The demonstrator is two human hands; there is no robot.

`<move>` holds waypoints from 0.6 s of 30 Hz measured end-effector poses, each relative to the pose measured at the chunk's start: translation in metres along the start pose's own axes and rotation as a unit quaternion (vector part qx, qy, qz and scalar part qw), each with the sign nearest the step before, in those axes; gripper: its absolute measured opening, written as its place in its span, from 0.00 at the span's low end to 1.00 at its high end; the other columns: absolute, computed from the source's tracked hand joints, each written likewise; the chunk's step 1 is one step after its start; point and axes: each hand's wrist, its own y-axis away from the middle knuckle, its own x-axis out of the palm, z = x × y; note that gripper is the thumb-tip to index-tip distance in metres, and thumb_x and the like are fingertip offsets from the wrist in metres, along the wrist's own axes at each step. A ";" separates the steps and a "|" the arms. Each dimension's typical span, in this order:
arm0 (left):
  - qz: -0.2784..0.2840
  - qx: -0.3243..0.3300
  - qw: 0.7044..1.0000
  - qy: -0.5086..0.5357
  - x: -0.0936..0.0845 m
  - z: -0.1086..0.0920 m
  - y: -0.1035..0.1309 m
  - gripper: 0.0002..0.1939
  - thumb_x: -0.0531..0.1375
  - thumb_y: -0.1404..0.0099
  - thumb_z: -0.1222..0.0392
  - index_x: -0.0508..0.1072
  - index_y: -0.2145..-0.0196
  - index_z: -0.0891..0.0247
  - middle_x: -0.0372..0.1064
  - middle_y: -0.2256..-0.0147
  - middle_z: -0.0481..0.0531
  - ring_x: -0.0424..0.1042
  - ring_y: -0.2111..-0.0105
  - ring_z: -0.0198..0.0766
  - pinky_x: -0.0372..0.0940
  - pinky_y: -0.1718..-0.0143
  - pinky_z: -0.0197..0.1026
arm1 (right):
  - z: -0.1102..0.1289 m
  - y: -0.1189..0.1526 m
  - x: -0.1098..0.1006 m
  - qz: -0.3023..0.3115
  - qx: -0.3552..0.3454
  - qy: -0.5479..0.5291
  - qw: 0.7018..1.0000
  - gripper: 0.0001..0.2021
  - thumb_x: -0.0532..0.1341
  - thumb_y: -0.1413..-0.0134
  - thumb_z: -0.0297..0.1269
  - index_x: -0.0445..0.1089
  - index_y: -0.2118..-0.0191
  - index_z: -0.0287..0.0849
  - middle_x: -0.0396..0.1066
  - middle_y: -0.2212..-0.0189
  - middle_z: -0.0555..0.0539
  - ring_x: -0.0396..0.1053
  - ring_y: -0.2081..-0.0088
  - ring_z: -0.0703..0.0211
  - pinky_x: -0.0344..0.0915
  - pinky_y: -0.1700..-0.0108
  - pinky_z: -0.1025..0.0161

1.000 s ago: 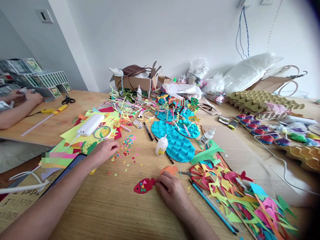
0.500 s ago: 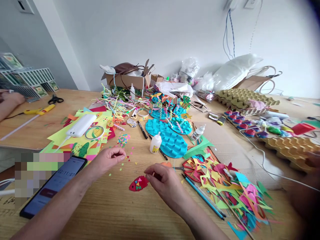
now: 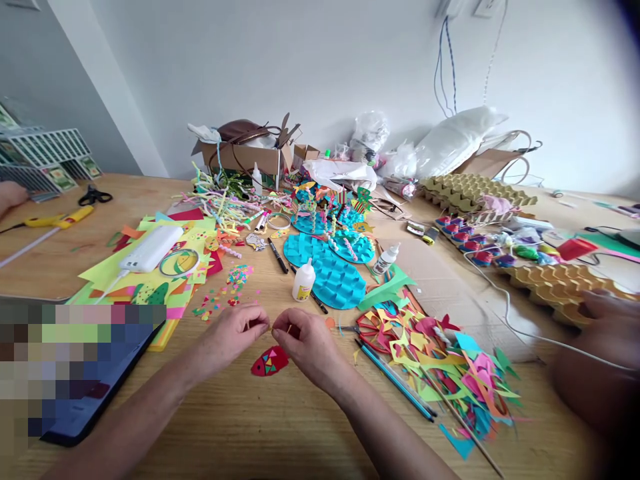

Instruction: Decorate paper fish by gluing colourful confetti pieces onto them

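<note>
My left hand [image 3: 240, 331] and my right hand [image 3: 306, 345] meet fingertip to fingertip above the table, both pinched. Whatever lies between the fingers is too small to make out. Just below them a red paper fish [image 3: 269, 362] lies flat, with small coloured triangles on its body and a dark eye; my right hand partly covers its tail end. Beyond the hands stands a white glue bottle [image 3: 303, 283], upright. Tiny paper bits [image 3: 235, 280] are scattered past my left hand.
Blue egg-carton ovals [image 3: 335, 273] lie behind the glue. Colourful paper scraps [image 3: 450, 367] and blue sticks [image 3: 395, 380] are on the right. A phone [image 3: 120, 380] and a power bank [image 3: 151, 249] sit left. Another person's hand [image 3: 607, 307] touches an egg tray [image 3: 545, 287] at right.
My left hand has moved right and my right hand slightly left, so their fingertips now meet. Some confetti bits lie spread wider. The camera view has shifted a little.
</note>
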 end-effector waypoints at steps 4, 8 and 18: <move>0.009 -0.001 1.000 -0.001 0.002 -0.003 -0.002 0.09 0.49 0.45 0.60 0.67 0.76 0.62 0.65 0.76 0.45 0.64 0.74 0.34 0.57 0.72 0.34 | -0.002 0.000 0.000 0.004 -0.002 -0.006 1.000 0.05 0.56 0.57 0.24 0.66 0.77 0.39 0.63 0.81 0.54 0.58 0.78 0.68 0.51 0.77 0.71; 0.013 0.002 1.000 -0.004 0.004 -0.003 -0.002 0.09 0.49 0.45 0.60 0.67 0.76 0.63 0.64 0.77 0.45 0.63 0.75 0.33 0.55 0.73 0.33 | -0.005 -0.001 0.002 0.000 0.002 -0.007 1.000 0.06 0.55 0.58 0.23 0.65 0.78 0.39 0.61 0.82 0.55 0.57 0.79 0.68 0.50 0.77 0.72; 0.036 -0.008 0.999 0.040 0.006 0.000 -0.001 0.10 0.49 0.45 0.60 0.69 0.72 0.63 0.66 0.74 0.45 0.64 0.73 0.34 0.56 0.73 0.33 | -0.011 -0.002 0.004 0.009 0.053 -0.036 0.998 0.06 0.54 0.57 0.25 0.65 0.78 0.39 0.61 0.83 0.54 0.57 0.79 0.68 0.51 0.78 0.72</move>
